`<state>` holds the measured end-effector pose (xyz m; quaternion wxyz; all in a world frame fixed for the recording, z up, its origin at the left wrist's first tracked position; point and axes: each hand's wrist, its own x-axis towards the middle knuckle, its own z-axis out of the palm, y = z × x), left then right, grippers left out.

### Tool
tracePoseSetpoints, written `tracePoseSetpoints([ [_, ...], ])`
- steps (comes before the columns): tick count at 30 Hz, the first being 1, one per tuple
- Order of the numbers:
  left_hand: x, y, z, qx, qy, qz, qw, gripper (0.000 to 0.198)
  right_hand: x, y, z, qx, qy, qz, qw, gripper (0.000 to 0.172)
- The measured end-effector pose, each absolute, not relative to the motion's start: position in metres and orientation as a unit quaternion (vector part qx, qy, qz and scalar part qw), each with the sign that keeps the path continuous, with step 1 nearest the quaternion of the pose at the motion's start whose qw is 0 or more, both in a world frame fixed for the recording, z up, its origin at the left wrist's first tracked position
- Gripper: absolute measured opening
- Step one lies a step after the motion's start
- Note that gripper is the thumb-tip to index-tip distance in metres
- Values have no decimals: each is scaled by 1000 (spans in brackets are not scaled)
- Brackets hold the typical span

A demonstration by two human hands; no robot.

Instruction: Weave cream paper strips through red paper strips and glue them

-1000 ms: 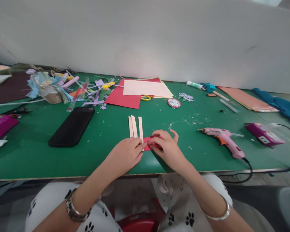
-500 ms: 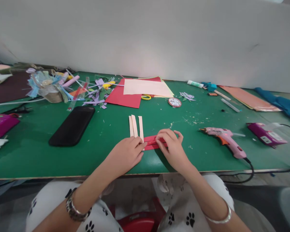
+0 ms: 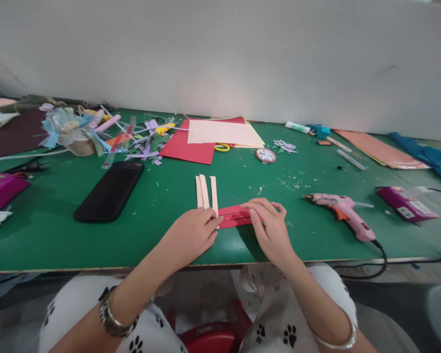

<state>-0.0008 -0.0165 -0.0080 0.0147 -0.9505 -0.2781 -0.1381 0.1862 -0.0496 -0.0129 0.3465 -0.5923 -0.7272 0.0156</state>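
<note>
Several narrow pale pink paper strips [image 3: 205, 190] stand side by side, pointing away from me, and their near ends meet red paper strips [image 3: 232, 211] lying crosswise on the table. My left hand [image 3: 193, 233] rests over that crossing, its fingers closed down on the strips and its thumb at the red ones. Farther right, my right hand [image 3: 274, 228] has its thumb and fingertips closed at the right end of the red strips. A dark narrow gap shows between the red strips. Their left part is hidden beneath my left hand.
To the right lies a pink glue gun [image 3: 343, 211] with its cord, beside a purple power strip [image 3: 406, 203]. A black phone [image 3: 110, 192] is on the left. Behind are red and pale paper sheets [image 3: 220, 132], purple scraps [image 3: 147, 147], a round badge-like disc [image 3: 265, 156] and a glue tube [image 3: 297, 127].
My right hand has slid rightward along the red strips to their right end, uncovering more of them. My left hand and the pale strips have stayed put.
</note>
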Motion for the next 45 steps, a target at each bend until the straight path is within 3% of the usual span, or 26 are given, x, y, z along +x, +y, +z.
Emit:
tracePoseSetpoints([
  [5,-1,-17,-9,-951,-279,-135,19,22,187,-50,-12,-581,-725,22,369,5],
  [12,-1,-17,-9,-952,-277,-130,20,23,187,-53,-10,-563,-702,68,431,10],
  [22,-1,-16,-9,-953,-276,-125,19,22,187,-55,-4,-574,-689,52,439,25],
  [27,-1,-16,-8,-953,-276,-120,15,22,186,-55,-4,-569,-658,144,472,12],
  [32,0,-17,-7,-954,-278,-111,12,22,200,-55,2,-571,-590,182,541,7],
  [38,1,-16,-5,-954,-283,-100,10,20,225,-56,13,-456,-498,223,703,27],
  [41,0,-16,-5,-953,-282,-106,6,19,218,-65,16,-358,-607,333,626,19],
  [43,-1,-16,-6,-953,-280,-117,2,18,207,-72,18,-317,-696,419,490,7],
  [45,-1,-16,-7,-952,-279,-129,-1,19,197,-77,19,-306,-745,471,360,8],
])
